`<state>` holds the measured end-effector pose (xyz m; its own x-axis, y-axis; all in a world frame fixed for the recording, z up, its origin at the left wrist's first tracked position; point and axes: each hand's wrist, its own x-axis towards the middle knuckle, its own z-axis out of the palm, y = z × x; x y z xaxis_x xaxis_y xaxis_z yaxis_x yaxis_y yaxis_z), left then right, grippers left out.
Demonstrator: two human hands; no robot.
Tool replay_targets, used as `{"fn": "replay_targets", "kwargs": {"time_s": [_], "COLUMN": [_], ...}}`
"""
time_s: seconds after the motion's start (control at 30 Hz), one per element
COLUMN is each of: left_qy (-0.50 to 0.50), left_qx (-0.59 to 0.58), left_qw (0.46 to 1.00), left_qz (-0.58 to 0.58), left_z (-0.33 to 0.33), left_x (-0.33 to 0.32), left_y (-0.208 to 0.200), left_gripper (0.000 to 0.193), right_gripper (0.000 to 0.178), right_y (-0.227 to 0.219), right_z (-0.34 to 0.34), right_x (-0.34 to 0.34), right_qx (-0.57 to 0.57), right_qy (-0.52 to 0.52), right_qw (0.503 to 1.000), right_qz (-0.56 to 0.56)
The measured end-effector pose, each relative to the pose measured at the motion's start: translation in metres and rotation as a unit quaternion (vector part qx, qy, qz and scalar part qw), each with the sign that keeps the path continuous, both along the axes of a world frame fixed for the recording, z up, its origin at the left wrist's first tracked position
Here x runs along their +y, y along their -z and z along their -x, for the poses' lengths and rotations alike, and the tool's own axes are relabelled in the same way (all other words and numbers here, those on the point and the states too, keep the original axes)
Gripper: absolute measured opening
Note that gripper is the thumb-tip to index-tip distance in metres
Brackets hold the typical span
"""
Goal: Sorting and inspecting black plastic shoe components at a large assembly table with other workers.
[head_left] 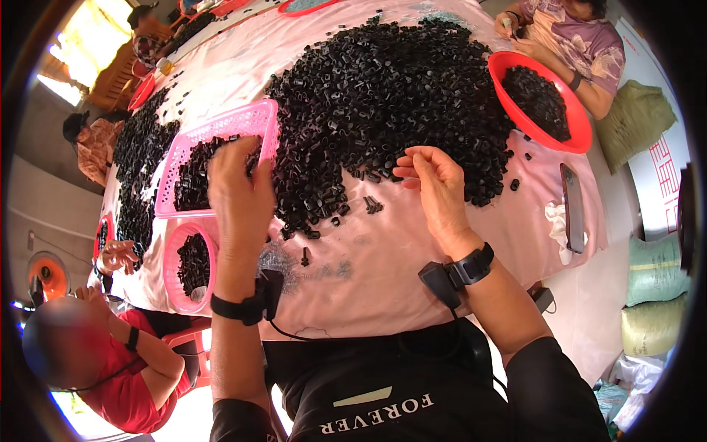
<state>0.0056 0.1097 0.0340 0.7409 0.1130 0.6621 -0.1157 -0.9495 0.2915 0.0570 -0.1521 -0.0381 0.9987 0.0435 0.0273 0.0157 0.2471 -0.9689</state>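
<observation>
My left hand point(239, 184) is over the right side of a pink perforated basket point(269, 118) holding small black plastic parts. Motion smears its fingers, so I cannot make out whether they hold anything. My right hand point(436, 188) hovers at the near edge of a wide heap of small black cylindrical plastic parts point(383, 96). Its fingers are curled in toward the thumb; anything between them is too small or hidden to name. A few black pieces point(373, 205) lie loose on the pink cloth between the hands, and a single black piece point(305, 256) sits closer to me.
A round pink basket point(171, 274) with black parts stands at left, near a co-worker in red point(140, 383). At right are a red basin point(582, 136) of parts, another person point(567, 44), a phone point(571, 210) and crumpled tissue point(556, 228). Clear plastic strands point(276, 261) lie near my left wrist.
</observation>
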Motion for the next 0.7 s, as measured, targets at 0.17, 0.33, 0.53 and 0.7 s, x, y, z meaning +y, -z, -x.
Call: {"fn": "replay_targets", "kwargs": {"time_s": [0.17, 0.33, 0.53, 0.7], "left_qy": [0.226, 0.258, 0.227, 0.209], "left_qx": [0.169, 0.215, 0.272, 0.298], "left_qw": [0.955, 0.942, 0.934, 0.931], "left_qz": [0.091, 0.006, -0.035, -0.025], "left_z": [0.007, 0.010, 0.009, 0.008], "left_x": [-0.056, -0.088, -0.090, -0.093], "left_y": [0.026, 0.045, 0.045, 0.049], "left_gripper": [0.020, 0.025, 0.023, 0.016], "right_gripper": [0.021, 0.020, 0.019, 0.018], "right_y": [0.007, 0.005, 0.003, 0.005], "right_z": [-0.001, 0.001, 0.002, 0.001], "right_x": [0.000, 0.000, 0.002, -0.001], "right_qx": [-0.026, -0.020, -0.025, -0.017], "right_qy": [-0.002, -0.002, -0.029, -0.047], "right_qw": [0.999, 0.998, 0.998, 0.998], "right_qz": [0.042, 0.054, 0.042, 0.033]}}
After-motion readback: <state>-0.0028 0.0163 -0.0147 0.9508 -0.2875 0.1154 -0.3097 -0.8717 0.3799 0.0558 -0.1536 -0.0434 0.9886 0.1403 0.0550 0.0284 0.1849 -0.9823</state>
